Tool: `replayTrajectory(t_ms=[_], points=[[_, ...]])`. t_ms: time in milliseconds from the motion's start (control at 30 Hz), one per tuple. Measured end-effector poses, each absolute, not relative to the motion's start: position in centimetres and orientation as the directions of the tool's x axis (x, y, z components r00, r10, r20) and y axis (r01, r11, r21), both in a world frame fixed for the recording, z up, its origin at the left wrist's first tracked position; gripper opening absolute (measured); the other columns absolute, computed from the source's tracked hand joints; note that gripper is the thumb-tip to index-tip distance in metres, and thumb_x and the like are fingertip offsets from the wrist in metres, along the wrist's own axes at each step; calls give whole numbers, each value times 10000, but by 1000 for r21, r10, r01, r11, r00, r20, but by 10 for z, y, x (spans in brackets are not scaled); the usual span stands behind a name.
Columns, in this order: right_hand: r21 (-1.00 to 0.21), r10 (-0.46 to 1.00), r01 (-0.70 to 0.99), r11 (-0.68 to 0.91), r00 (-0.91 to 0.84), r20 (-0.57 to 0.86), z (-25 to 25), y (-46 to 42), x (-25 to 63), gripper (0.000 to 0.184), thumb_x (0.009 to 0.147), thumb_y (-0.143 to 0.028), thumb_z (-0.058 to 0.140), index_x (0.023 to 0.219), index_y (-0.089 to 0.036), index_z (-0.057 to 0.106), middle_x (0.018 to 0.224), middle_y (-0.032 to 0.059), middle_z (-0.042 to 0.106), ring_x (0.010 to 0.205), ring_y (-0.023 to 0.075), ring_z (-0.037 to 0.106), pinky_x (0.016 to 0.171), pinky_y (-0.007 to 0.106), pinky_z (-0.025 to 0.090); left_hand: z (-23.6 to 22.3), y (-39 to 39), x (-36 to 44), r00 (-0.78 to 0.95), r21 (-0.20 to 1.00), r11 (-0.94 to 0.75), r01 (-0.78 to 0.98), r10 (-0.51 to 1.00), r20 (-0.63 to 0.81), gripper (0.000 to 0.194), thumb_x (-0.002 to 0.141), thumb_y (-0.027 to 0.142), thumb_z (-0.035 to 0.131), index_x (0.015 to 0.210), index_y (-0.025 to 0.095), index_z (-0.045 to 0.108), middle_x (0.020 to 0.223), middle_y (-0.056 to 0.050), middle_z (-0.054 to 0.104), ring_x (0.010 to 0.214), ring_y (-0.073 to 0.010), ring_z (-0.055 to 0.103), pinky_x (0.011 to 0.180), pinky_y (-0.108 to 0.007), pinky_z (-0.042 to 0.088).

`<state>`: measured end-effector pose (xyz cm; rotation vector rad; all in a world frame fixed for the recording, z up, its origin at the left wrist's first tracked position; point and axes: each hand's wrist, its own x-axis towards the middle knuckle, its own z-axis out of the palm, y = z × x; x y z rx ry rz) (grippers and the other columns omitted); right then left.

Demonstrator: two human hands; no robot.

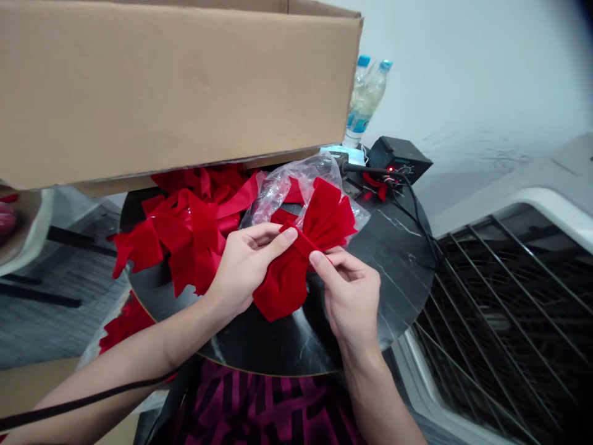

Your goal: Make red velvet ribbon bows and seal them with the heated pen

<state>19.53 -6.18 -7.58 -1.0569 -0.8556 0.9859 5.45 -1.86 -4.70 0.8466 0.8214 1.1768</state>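
A red velvet bow (pixel 303 253) is held above a round black marble table (pixel 393 259). My left hand (pixel 245 262) pinches the bow's middle band from the left, fingers closed on it. From the right, my right hand (pixel 349 296) grips the same band between thumb and forefinger. The bow's lower loop hangs down between both hands. A clear plastic bag (pixel 287 185) lies just behind the bow.
A pile of red bows (pixel 185 228) covers the table's left side. A large cardboard box (pixel 171 86) looms above it. Two water bottles (pixel 365 99), a black device with a red light (pixel 401 157) and cables sit at the back. A dark wire rack (pixel 514 296) stands right.
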Motion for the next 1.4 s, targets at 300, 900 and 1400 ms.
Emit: replayTrajectory(t_ms=[300,900,1400], points=[[-968,917,-46,247,334,219,-70,-62,203,205,815,-285,812,679,-189,691,673,-8,643,620,122,572,602,265,480,-41,-16,54,380,750,474,-461,869,-316,125,801,252,841,817,146,777,773,-42,786,699,-151,740,738,-240,589],[-899,875,280,336,259,408,-58,-62,215,93,865,-246,775,774,-225,779,736,-1,715,656,138,637,603,275,520,-48,-23,55,156,907,129,-401,985,-72,193,776,350,864,865,188,808,845,-26,807,777,-153,744,744,-212,583],[-927,868,195,319,332,369,-51,-65,202,65,829,-229,803,773,-226,769,724,-14,704,623,123,613,594,268,516,-45,-30,64,-54,961,-70,-269,997,57,128,814,334,829,832,212,793,817,3,802,768,-141,733,734,-214,569]])
